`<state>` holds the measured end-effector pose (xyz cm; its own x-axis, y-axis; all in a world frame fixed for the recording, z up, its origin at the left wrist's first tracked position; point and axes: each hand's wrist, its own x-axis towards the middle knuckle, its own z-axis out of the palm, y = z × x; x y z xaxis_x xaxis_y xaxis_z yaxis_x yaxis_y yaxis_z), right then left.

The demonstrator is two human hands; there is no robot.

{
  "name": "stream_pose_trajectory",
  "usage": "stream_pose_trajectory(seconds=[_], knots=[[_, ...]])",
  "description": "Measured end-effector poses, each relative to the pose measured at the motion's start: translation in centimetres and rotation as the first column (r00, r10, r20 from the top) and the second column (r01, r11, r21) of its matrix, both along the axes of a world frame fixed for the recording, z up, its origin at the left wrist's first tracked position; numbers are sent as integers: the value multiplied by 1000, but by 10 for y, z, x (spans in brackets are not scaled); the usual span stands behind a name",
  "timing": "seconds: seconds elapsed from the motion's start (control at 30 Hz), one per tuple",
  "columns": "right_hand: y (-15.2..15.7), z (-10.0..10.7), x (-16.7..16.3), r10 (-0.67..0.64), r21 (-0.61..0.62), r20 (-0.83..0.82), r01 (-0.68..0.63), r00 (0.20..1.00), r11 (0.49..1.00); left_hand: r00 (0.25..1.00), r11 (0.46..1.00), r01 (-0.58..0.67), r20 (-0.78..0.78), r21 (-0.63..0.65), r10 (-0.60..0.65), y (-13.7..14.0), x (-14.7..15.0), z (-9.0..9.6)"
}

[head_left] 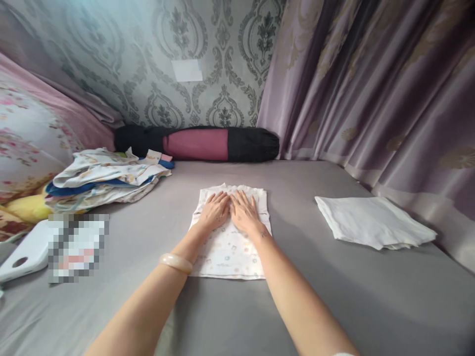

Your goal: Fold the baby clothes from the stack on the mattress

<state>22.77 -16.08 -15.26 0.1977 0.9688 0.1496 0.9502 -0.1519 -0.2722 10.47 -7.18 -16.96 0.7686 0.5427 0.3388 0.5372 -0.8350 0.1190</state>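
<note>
In the middle of the bed lies a white garment [230,254] with small pastel prints, folded into a flat rectangle. My left hand [215,210] rests palm down on its upper part, fingers stretched out and pointing away from me. Beside it, my right hand [244,211] presses flat on the same cloth with its fingers spread. The two hands nearly touch at the index fingers. A pale bangle [175,263] circles my left wrist. The garment's lower half shows between my forearms, and part of its upper area is hidden under the hands.
A pile of clothes [111,175] sits at the left, near a white device [31,249] and a blurred-out item [77,249]. Folded white cloth [374,221] lies at the right on the grey sheet [297,198]. A black and maroon bolster [196,143] runs along the wall.
</note>
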Motion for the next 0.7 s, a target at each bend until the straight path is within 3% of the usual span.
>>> stream_pose_trajectory(seconds=[0.37, 0.5, 0.6, 0.7], knots=[[0, -3, -2, 12, -77, 22, -10, 1000, 997, 1000, 999, 7, -8, -38, -8, 0, 1, 1], [4, 10, -1, 27, -140, 21, -24, 999, 990, 992, 992, -123, 3, -16, 123, -2, 1, 3], [11, 17, 2, 40, -93, 57, -34, 998, 995, 969, 969, -246, 13, -7, 246, -3, 2, 3], [19, 14, 5, 72, -68, 70, -67, 995, 995, 961, 961, -273, -62, -51, 270, -2, 3, 2]])
